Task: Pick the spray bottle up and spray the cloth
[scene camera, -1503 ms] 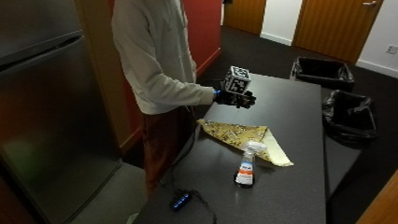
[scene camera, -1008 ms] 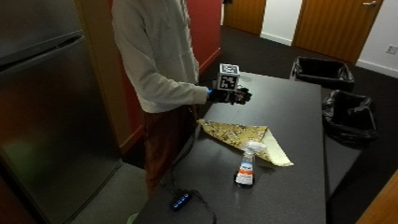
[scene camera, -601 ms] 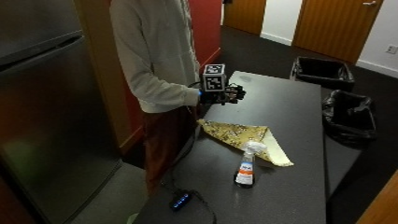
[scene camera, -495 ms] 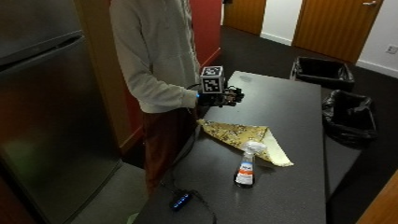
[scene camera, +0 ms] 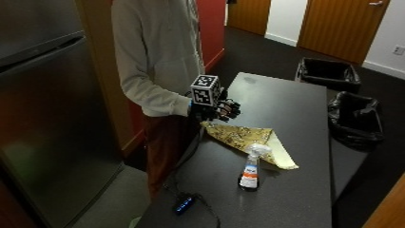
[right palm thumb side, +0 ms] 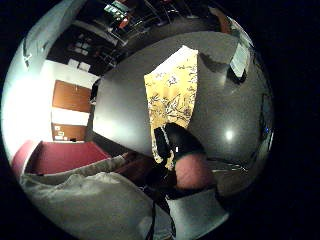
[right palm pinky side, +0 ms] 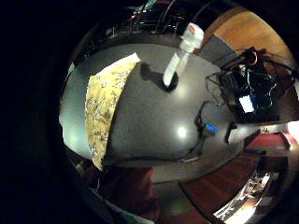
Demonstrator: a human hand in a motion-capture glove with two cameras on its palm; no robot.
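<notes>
Approach step: gloved right hand (scene camera: 218,110), fingers loosely curled and empty, hovers above the counter (scene camera: 297,104) edge; next, reach past cloth (scene camera: 244,136) to grasp spray bottle (scene camera: 250,167)

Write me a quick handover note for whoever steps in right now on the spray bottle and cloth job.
Right hand: gloved, held in the air above the table's near edge, beside one corner of the cloth, holding nothing; fingers loosely curled.
Spray bottle: standing upright on the dark table, untouched, next to the cloth's edge on the side away from the hand.
Cloth: yellow patterned, lying flat on the table between hand and bottle, one corner folded to show a pale underside.
Done: nothing yet; the bottle has not been picked up.
Left: reach across the cloth, grip the bottle, lift it, aim at the cloth and spray.
</notes>
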